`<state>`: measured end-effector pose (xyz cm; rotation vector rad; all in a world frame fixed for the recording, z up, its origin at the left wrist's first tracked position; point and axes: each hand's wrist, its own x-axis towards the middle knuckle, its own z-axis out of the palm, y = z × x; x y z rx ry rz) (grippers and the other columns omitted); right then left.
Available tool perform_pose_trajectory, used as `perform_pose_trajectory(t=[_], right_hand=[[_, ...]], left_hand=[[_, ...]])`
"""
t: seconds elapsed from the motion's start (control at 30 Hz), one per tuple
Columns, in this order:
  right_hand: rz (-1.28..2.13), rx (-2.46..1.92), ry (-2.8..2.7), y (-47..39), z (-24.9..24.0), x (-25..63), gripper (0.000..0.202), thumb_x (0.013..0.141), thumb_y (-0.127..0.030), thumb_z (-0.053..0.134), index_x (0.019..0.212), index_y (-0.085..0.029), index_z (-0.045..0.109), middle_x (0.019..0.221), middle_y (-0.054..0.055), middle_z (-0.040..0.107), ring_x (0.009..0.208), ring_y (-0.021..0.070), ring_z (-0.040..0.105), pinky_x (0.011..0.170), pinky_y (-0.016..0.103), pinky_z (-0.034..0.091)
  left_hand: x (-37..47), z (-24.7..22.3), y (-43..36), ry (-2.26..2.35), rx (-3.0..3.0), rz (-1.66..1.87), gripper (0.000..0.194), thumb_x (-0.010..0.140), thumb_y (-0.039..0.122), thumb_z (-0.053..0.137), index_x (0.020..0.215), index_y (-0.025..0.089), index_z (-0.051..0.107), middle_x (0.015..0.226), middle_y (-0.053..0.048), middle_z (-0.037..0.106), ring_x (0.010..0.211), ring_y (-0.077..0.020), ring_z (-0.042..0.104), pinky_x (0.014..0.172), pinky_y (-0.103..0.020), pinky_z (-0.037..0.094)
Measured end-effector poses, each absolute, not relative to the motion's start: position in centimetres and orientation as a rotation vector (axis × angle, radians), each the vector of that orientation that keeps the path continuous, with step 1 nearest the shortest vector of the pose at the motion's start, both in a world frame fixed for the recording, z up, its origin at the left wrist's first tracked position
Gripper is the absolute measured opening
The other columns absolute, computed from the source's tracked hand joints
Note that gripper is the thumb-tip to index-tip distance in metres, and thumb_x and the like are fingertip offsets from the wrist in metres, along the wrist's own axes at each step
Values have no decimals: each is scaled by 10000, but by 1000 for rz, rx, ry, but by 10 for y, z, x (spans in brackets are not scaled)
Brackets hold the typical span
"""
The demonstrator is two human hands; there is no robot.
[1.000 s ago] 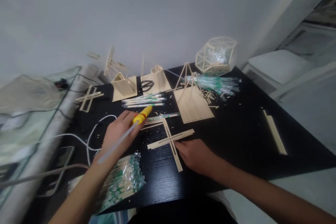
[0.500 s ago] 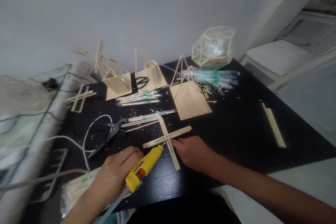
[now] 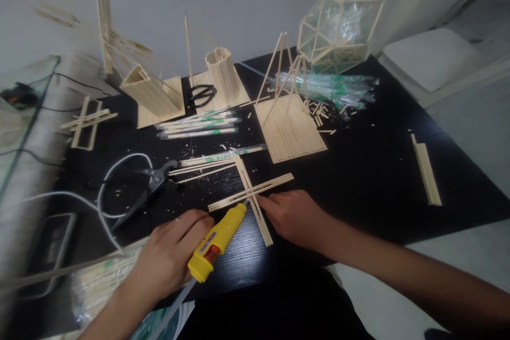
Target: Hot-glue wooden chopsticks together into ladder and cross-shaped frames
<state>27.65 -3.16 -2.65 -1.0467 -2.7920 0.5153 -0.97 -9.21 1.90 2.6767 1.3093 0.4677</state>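
My left hand (image 3: 175,249) is wrapped round a yellow hot glue gun (image 3: 218,241), with a translucent glue stick coming out of its rear. The nozzle tip meets a cross of pale wooden sticks (image 3: 265,187) close to where its two bundles overlap. My right hand (image 3: 295,218) is closed, its index finger and thumb at the cross just right of the crossing; its other fingers are curled under. Left of the cross lie loose wooden sticks (image 3: 203,172) and wrapped chopsticks (image 3: 211,126). A pair of pliers-like cutters (image 3: 153,186) rests beside a white cable.
Stick models stand behind: a slanted tower (image 3: 149,93), a round tower (image 3: 223,74), a square base with upright frames (image 3: 292,133) and a wrapped polyhedron (image 3: 342,26). Bagged sticks (image 3: 105,276) lie front left. A flat stick strip (image 3: 428,175) is at the right.
The camera view has tilted down and closer, so the models appear larger and shifted. Both hands, the glue gun and the cross keep nearly the same positions relative to one another.
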Motion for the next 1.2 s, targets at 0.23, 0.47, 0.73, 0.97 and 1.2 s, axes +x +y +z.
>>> perform_pose_trajectory(t=[0.23,0.47,0.73,0.97,1.2], right_hand=[[527,-1046,-2785,-32,-27,277,403,980,-108,596,1377,-158,646,793,26,742,616,167,632,556,329,261],[471,-1020,-2768,-32,-28,278,422,978,-105,576,1396,-143,625,751,24,720,608,153,582,559,322,244],[510,-1012,-2765,-32,-27,278,360,975,-93,561,1314,-141,673,749,29,712,613,160,571,570,328,234],[501,-1028,-2781,-32,-28,278,353,980,-119,599,1325,-149,665,770,26,728,630,172,614,563,340,229],[491,-1040,-2796,-32,-27,278,331,977,-128,622,1301,-155,680,773,17,733,650,181,651,556,349,246]], left_hand=[[-15,15,-96,1336,2661,458,220,999,209,508,1170,221,647,1064,-88,761,886,-200,763,658,-260,571],[-10,16,-94,1301,2680,448,227,1004,185,478,1165,211,637,1052,-91,759,878,-195,754,651,-257,564],[-7,18,-92,1299,2684,411,190,1054,212,458,1156,197,617,1050,-87,734,874,-185,740,651,-263,554],[-6,19,-91,1295,2682,402,182,1046,154,461,1146,190,609,1058,-89,723,870,-177,734,664,-262,553],[-6,19,-91,1308,2677,400,200,1051,152,438,1118,185,624,1037,-70,727,863,-164,736,675,-240,550]])
